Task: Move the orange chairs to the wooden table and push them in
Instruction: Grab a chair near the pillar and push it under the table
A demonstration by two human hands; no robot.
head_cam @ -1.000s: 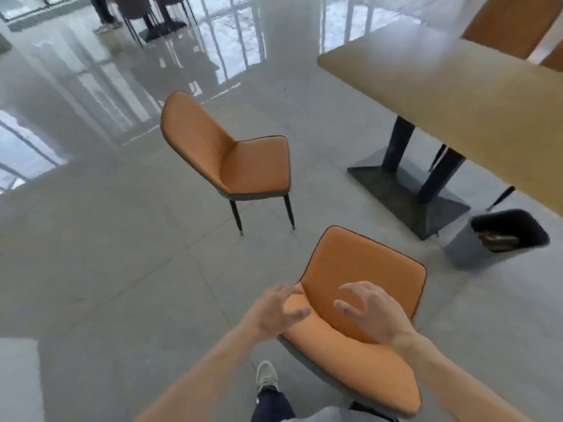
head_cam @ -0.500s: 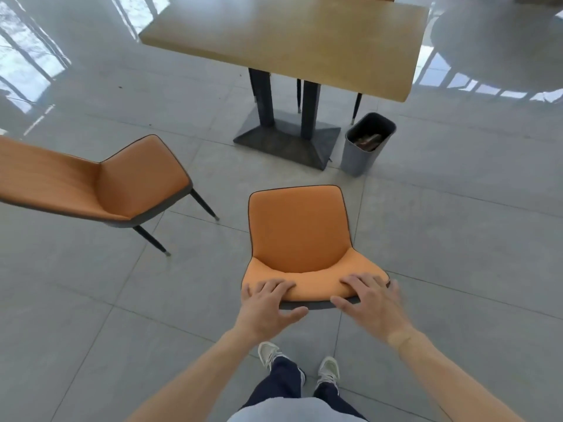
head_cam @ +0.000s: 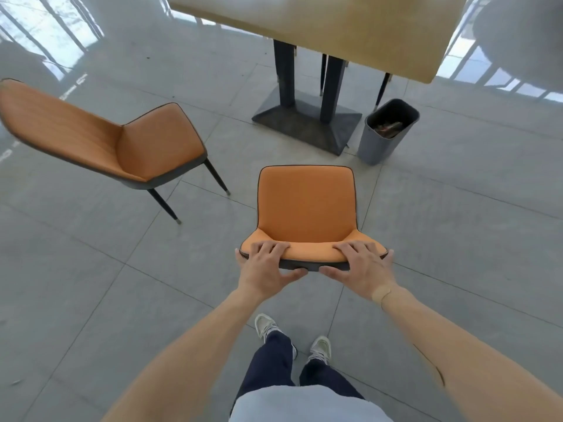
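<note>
Both hands grip the top edge of the backrest of the near orange chair [head_cam: 306, 208], low in the middle of the frame. The left hand [head_cam: 268, 266] has its fingers curled over the orange front of the backrest while its thumb reaches along the grey rear edge toward the centre. The right hand [head_cam: 359, 268] mirrors it, fingers over the front and thumb pointing inward along the grey edge (a tan plaster [head_cam: 381, 293] sits on that wrist). The two thumbs nearly meet at the middle of the backrest but stay apart.

The chair's seat faces away from the person, toward the wooden surface [head_cam: 335, 28] at the top of the frame, and stands clear of it on the tiled floor [head_cam: 91, 284]. The dark pedestal base [head_cam: 307, 123] of that surface lies between the seat and the tabletop in the picture. Just right of the base stands a grey bin [head_cam: 380, 141], tilted in this wide view, with something dark inside that cannot be made out.

A second orange chair [head_cam: 100, 141] stands at the left of the frame, well apart from the gripped one, its seat turned toward the right and its thin black legs on the floor.

At the bottom centre are the person's dark trousers and pale shoes [head_cam: 265, 325], behind the gripped chair.
</note>
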